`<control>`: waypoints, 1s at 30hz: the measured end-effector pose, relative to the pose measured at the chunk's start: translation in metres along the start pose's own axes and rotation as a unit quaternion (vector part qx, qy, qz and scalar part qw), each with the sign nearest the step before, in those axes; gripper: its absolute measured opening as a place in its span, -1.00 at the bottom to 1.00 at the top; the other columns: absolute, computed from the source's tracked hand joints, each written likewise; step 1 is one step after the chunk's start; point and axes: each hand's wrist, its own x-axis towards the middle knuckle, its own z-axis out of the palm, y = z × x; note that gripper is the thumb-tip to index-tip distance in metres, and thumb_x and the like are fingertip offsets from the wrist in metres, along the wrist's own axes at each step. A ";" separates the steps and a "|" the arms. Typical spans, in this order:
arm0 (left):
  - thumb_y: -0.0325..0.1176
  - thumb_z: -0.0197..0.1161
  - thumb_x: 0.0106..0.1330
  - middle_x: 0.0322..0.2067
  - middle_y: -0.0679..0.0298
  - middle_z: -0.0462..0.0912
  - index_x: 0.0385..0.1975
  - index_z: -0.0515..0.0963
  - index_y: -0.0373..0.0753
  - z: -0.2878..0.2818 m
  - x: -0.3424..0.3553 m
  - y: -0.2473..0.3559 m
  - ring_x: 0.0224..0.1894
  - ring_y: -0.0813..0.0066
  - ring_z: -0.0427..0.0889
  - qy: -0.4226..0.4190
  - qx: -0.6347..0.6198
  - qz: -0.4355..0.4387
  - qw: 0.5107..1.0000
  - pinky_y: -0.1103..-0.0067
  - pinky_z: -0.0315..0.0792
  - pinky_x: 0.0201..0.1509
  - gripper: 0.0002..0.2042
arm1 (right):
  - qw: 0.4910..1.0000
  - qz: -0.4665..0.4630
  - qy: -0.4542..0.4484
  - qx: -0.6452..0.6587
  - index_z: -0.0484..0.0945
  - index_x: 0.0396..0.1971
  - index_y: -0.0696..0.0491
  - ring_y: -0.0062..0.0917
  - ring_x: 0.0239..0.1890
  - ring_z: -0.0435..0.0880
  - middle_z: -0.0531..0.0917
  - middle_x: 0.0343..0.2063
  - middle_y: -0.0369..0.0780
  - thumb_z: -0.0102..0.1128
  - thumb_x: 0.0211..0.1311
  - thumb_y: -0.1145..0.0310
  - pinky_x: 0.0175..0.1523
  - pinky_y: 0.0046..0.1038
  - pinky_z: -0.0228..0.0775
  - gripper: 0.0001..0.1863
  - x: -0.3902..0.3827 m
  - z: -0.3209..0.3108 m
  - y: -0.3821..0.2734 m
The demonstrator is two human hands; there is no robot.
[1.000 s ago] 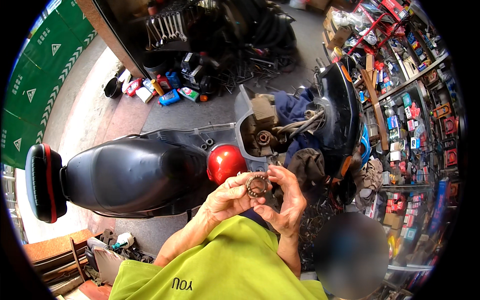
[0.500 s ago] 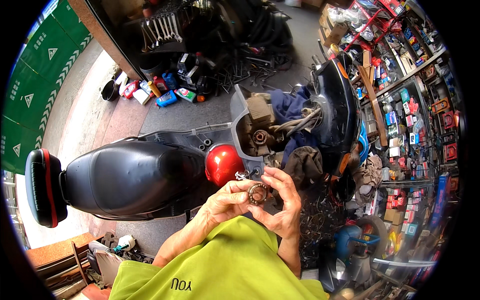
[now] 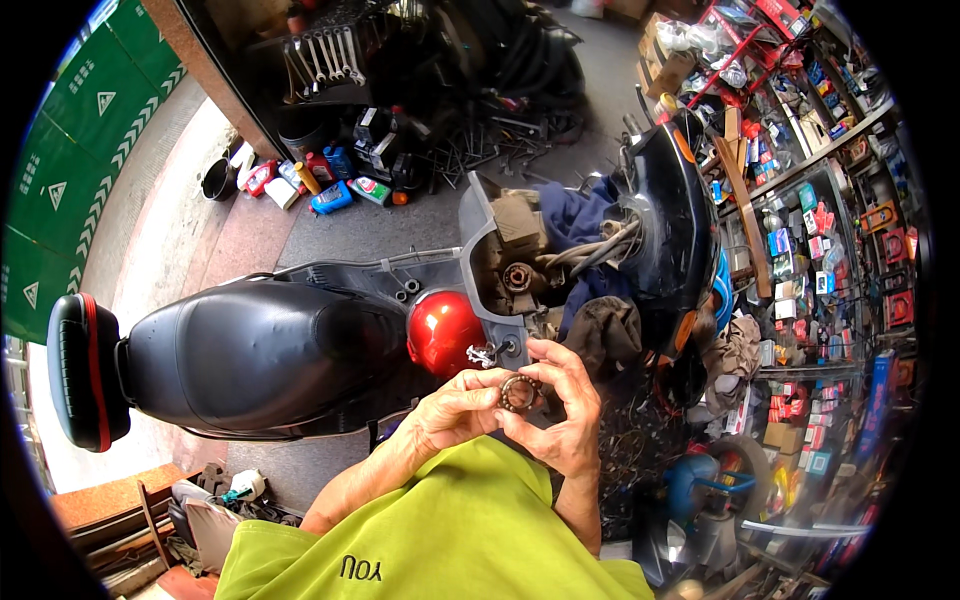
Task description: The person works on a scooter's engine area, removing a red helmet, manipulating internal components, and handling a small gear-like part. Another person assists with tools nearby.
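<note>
A caged ball-bearing ring (image 3: 517, 394) is held up in front of my yellow-green shirt. My left hand (image 3: 460, 405) pinches its left side between thumb and fingers. The thumb and fingers of my right hand (image 3: 566, 412) close on its right side. Just beyond my hands is a scooter with a black seat (image 3: 270, 350) and a red round helmet-like dome (image 3: 447, 333). The scooter's front is opened up: a grey panel (image 3: 481, 235) surrounds a steering-stem part (image 3: 518, 278), cables and blue cloth. A small bunch of keys (image 3: 483, 355) hangs beside the dome.
Black front bodywork (image 3: 672, 225) stands at the right, with a brown rag (image 3: 605, 335) beside it. Shelves of boxed parts (image 3: 810, 260) line the right wall. Bottles (image 3: 332, 197) and loose tools (image 3: 480, 140) lie on the far floor. Wrenches (image 3: 325, 55) hang at the back.
The bearing ring has turned slightly between my fingers and shifted a little to the right. Both hands keep their hold. The rest of the scene moves only slightly with the view.
</note>
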 end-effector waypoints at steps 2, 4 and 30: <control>-0.21 0.46 0.13 -0.11 0.10 0.59 -0.03 0.51 -0.40 0.001 0.000 0.000 -0.06 0.32 0.59 0.004 -0.008 0.002 1.000 0.36 0.47 0.14 -0.50 | 1.000 -0.004 -0.006 -0.006 0.57 -0.21 0.17 -0.18 0.01 0.61 0.55 0.02 -0.04 0.56 -0.24 0.35 0.05 -0.26 0.51 -0.49 0.001 0.000 0.000; -0.21 0.46 0.13 -0.09 0.08 0.59 -0.02 0.51 -0.39 0.000 0.000 -0.001 -0.07 0.32 0.61 0.004 -0.014 0.005 1.000 0.36 0.50 0.11 -0.50 | 1.000 -0.007 0.003 -0.009 0.58 -0.21 0.15 -0.23 -0.01 0.62 0.57 0.01 -0.04 0.56 -0.29 0.37 0.06 -0.29 0.50 -0.48 0.001 0.001 0.001; -0.31 0.33 0.27 0.05 0.09 0.54 0.23 0.37 -0.26 -0.010 0.002 0.015 0.04 0.31 0.55 -0.073 -0.045 0.047 0.995 0.42 0.41 0.20 -0.47 | 0.999 0.015 0.028 -0.016 0.54 -0.05 0.16 -0.22 0.06 0.59 0.55 0.06 -0.08 0.61 -0.26 0.29 0.13 -0.27 0.47 -0.33 -0.010 0.000 0.002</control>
